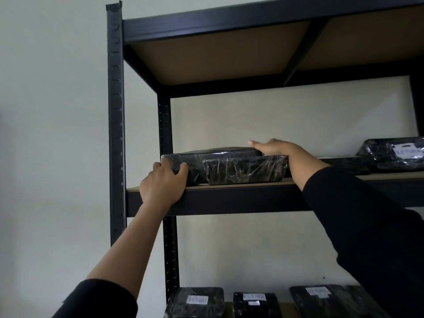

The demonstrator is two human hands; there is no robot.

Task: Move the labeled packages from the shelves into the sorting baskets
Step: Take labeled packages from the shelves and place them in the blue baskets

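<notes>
On the middle shelf (229, 187) of the black rack, the left hand (163, 187) clenches its grip round the left end of a long plastic-wrapped black package (183, 160). The right hand (278, 149) lies on top at the right — fingers curled over the back edge of the smaller wrapped package (245, 169) in front, grasping it.

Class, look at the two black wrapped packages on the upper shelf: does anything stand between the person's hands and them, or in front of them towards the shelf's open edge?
Nothing visible does. The left hand grips the rear package's left end; the right hand rests over the front package's right end. The shelf's front is open. No basket is in view.
</notes>
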